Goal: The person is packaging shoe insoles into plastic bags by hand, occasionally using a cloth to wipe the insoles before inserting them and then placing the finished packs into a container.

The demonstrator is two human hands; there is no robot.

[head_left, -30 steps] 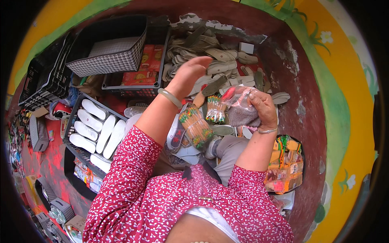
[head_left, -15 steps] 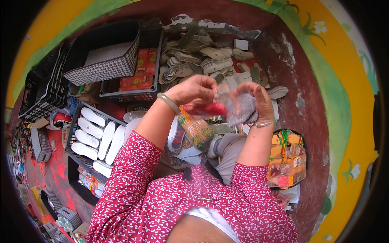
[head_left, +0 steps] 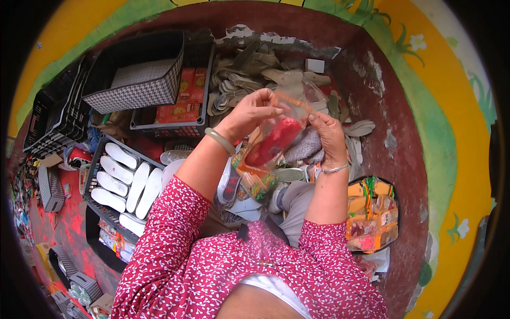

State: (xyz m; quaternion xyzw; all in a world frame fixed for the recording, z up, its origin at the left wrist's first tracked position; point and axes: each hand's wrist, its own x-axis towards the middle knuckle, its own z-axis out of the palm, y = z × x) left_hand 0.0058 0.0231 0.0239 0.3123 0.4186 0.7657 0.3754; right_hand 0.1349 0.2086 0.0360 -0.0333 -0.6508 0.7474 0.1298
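Observation:
Both my hands are raised over my lap, holding a clear plastic bag (head_left: 295, 101) with orange print by its upper part. My left hand (head_left: 248, 112) pinches the bag's left side between thumb and fingers. On the opposite side, my right hand (head_left: 329, 135) grips the bag with fingertips. A soft-looking red thing (head_left: 280, 139), whose kind I cannot make out, shows in the bag. Under my right palm is a fuzzy grey piece (head_left: 305, 146); whether that hand holds it too is unclear. Below hangs or lies a printed packet (head_left: 257, 183) with green and orange marks, partly covered.
Grey insoles (head_left: 239, 81) are heaped against the back wall. On the left a dark crate (head_left: 109, 210) holds white insoles (head_left: 139, 183). Behind it stand a checked basket (head_left: 133, 87) and red boxes (head_left: 178, 111). At right, a round container holds orange-printed packets (head_left: 374, 215).
The bag has been lifted and spread upright between my hands, with the red thing now tilted in it. My right hand has turned and dropped slightly; the grey piece sits lower.

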